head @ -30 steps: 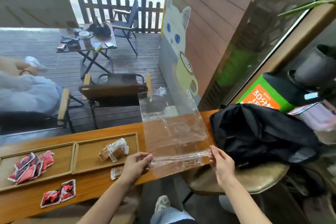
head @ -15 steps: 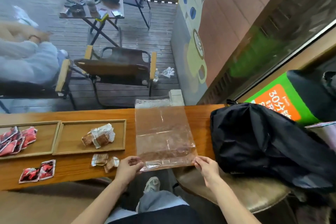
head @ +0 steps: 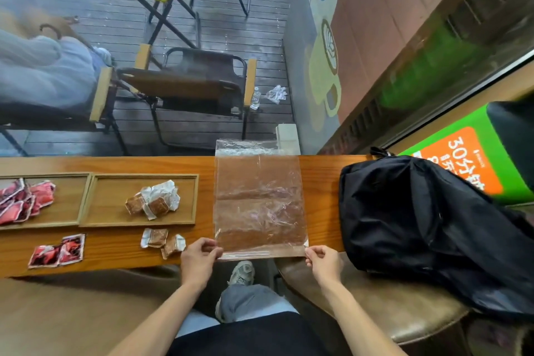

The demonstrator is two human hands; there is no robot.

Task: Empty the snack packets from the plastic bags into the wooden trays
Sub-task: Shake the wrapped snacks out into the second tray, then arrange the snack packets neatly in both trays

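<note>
Both hands pinch the near edge of an empty clear plastic bag (head: 258,202) — the left hand (head: 199,261) at its left corner, the right hand (head: 323,264) at its right corner — and the bag lies flat across the wooden counter (head: 320,182), its far end hanging over the back edge.

The brown snack packets (head: 154,202) sit in the wooden tray (head: 115,221) just left of the bag; two more brown packets (head: 163,241) lie loose on the counter between that tray and the left hand. Red packets (head: 24,199) fill the tray (head: 82,199) further left, with two red ones (head: 57,251) outside it.

The risk I see: the strays get forgotten, or a slide of the slick bag sweeps the loose brown pair off the near edge.

A second ago the bag was held up off the counter, slack and creased; now it is laid down and smoothed. A black backpack (head: 419,225) rests right of the bag.
</note>
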